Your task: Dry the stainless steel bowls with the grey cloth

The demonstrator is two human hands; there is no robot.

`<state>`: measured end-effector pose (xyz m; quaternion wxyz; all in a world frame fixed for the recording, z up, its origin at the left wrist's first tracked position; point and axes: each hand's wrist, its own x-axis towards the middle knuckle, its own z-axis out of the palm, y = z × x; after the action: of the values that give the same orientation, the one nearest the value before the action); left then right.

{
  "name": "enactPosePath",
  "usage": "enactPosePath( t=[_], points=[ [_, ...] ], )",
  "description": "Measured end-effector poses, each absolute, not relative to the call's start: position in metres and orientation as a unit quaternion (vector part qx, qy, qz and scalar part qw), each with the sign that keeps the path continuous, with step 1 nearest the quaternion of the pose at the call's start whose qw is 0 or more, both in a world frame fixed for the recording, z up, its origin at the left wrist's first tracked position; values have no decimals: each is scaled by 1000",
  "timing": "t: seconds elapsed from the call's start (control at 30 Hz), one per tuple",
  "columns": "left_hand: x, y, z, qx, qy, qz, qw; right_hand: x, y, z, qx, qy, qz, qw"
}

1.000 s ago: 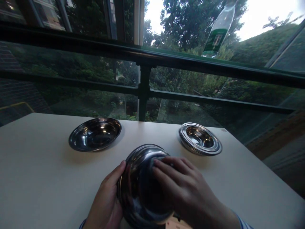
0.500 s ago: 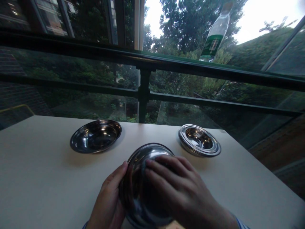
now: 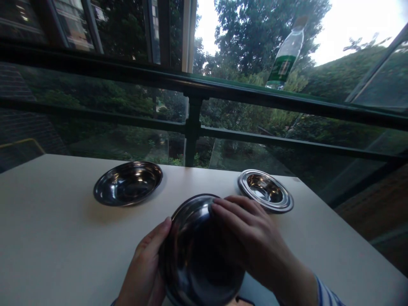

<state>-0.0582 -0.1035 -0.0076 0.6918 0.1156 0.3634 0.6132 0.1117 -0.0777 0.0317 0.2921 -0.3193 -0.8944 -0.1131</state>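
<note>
- The right hand [image 3: 255, 242] has slid from the middle of the upturned steel bowl [image 3: 197, 250] to its far rim; half a second ago its fingers lay flatter across the base.
- The left hand [image 3: 145, 267] keeps its grip on the near-left rim, thumb pressed to the edge. Both grips are closed on the bowl, which is tilted, just above the table [image 3: 47, 238].
- By my reading, the bowl is mid-turn between the hands.
- A wide dish [image 3: 127, 183] sits well apart to the far left and a ribbed dish [image 3: 265, 196] just beyond the right fingers; bare table lies left.
- The right table edge is near.
</note>
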Motion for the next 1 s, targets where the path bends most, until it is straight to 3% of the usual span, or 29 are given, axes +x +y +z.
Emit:
enactPosePath(
  t=[0.17, 0.23, 0.37, 0.53, 0.7, 1.0],
  points=[
    [-59, -102, -10, 120, 369, 619, 683, 99, -84, 25, -186, -922, -100, 323],
    [-60, -101, -11, 117, 379, 622, 675, 105, -79, 24, -235, -929, -64, 278],
    [-60, -100, -10, 96, 398, 617, 672, 118, -72, 26, -331, -897, -49, 289],
    [-64, -101, -7, 104, 375, 631, 671, 113, -79, 28, -240, -929, -75, 270],
    [-71, -99, -3, 105, 417, 636, 641, 126, -64, 27, -314, -905, -20, 288],
    [-70, -99, -3, 111, 404, 631, 653, 125, -64, 27, -288, -913, -32, 287]
  ],
)
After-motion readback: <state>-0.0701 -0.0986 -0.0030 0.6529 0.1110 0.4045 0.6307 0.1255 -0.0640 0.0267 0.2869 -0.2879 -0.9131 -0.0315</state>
